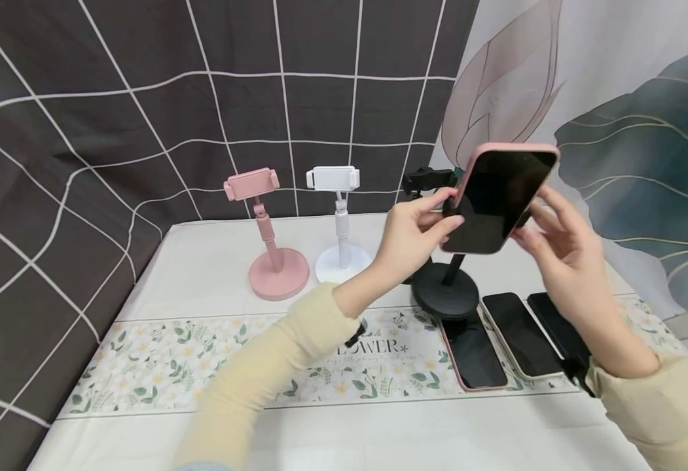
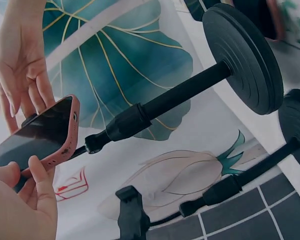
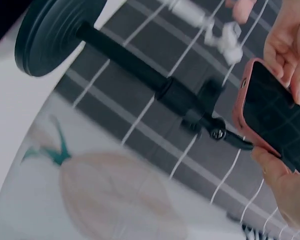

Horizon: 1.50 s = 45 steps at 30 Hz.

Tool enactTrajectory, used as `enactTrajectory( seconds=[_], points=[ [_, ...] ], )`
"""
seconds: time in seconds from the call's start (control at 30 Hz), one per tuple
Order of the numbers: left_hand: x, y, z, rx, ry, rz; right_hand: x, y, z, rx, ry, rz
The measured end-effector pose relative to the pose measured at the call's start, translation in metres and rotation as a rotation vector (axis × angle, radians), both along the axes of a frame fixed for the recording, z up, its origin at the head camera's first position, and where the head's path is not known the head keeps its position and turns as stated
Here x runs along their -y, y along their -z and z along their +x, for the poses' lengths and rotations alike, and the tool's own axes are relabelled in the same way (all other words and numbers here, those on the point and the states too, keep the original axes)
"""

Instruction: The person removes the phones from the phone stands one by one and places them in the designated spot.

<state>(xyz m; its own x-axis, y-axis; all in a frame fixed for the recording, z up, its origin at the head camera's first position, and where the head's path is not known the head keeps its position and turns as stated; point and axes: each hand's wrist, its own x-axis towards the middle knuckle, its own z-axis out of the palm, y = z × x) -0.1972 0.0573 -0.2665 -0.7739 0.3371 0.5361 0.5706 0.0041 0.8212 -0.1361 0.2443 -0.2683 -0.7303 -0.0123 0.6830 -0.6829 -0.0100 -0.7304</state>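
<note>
A smartphone in a pink case (image 1: 499, 199) sits tilted in the clamp at the top of a black phone stand (image 1: 445, 291), its dark screen facing me. My left hand (image 1: 417, 226) pinches the black clamp end at the phone's left edge between thumb and fingers. On the opposite edge my right hand (image 1: 573, 255) grips the other clamp end, thumb in front and fingers curled behind. The left wrist view shows the pink case's lower edge (image 2: 60, 152) close to the stand's neck (image 2: 97, 142). Most of the clamp is hidden behind the phone.
A pink stand (image 1: 279, 273) and a white stand (image 1: 342, 263) are at the back left. Behind the black stand is a second black stand (image 1: 429, 180). Phones lie at the right: a pink-edged one (image 1: 474, 356), a white-edged one (image 1: 523, 333) and a dark one (image 1: 556, 320).
</note>
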Motion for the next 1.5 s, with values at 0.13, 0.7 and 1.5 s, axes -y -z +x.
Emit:
enactTrajectory(
  seconds=[0.13,0.7,1.5],
  points=[
    [0.026,0.009,0.012,0.017,0.012,0.042,0.02,0.008,0.008,0.001,-0.055,0.012],
    [0.089,0.039,0.042,0.158,-0.078,0.105,0.072,0.035,0.012,-0.012,-0.047,0.175],
    [0.117,0.067,0.042,-0.322,-0.159,-0.161,0.093,0.047,0.016,0.058,0.0,0.214]
  ],
)
